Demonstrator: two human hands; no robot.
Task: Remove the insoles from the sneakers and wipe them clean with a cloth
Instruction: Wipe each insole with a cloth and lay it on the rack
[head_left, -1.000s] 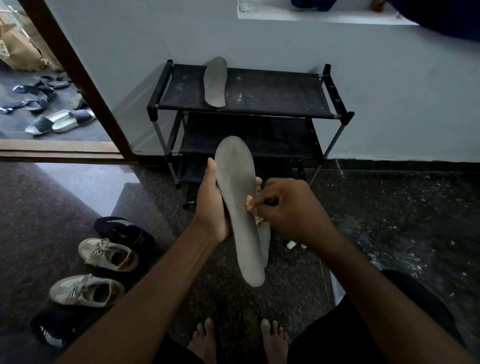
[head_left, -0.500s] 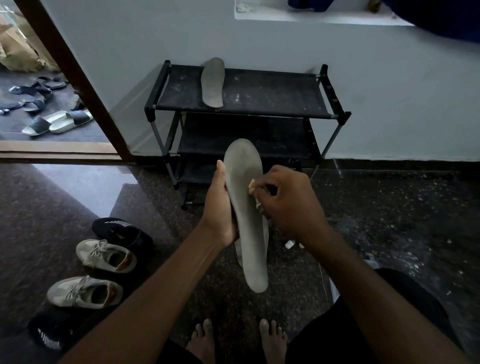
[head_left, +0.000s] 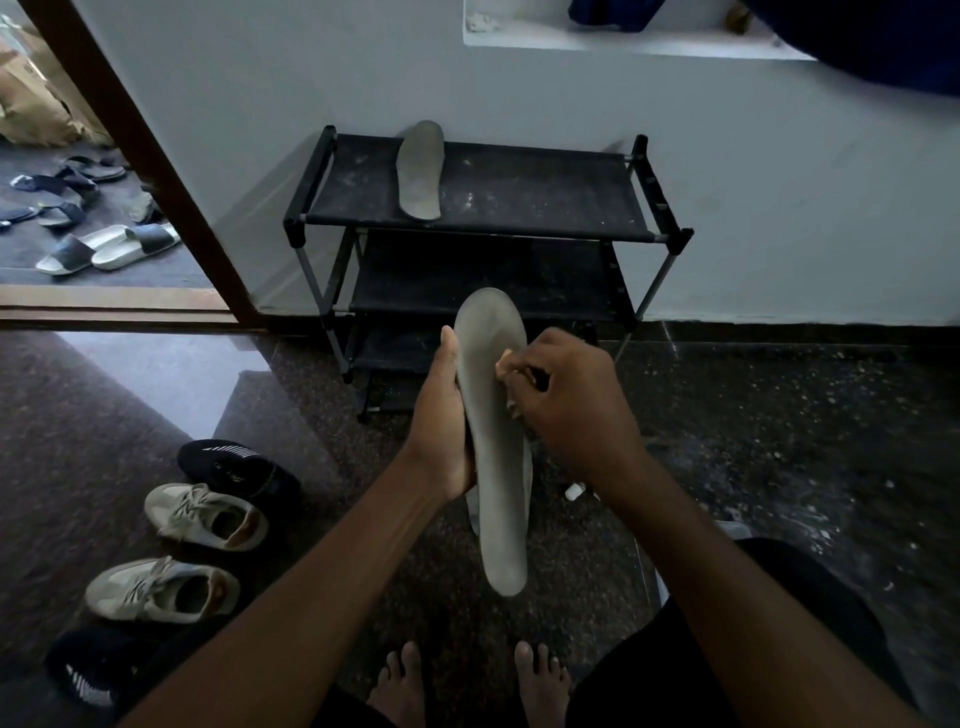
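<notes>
Head cam, OP: left hand (head_left: 441, 415) grips the insole (head_left: 498, 493) upright over the floor (head_left: 779, 441), right hand (head_left: 576, 410) pinches what looks like the cloth (head_left: 506, 364) against it, mostly hidden. Tips?

Reply: brace behind the spot you rub, long strokes heel to toe. FYI the other insole (head_left: 421, 171) sits on the rack (head_left: 545, 197).

Black tiered shoe rack (head_left: 545, 197) against the pale wall at upper centre, brown door frame (head_left: 145, 171) at upper left, 2 black-and-white slides (head_left: 111, 244) beyond it, white ledge (head_left: 623, 44) along the top edge.
</notes>
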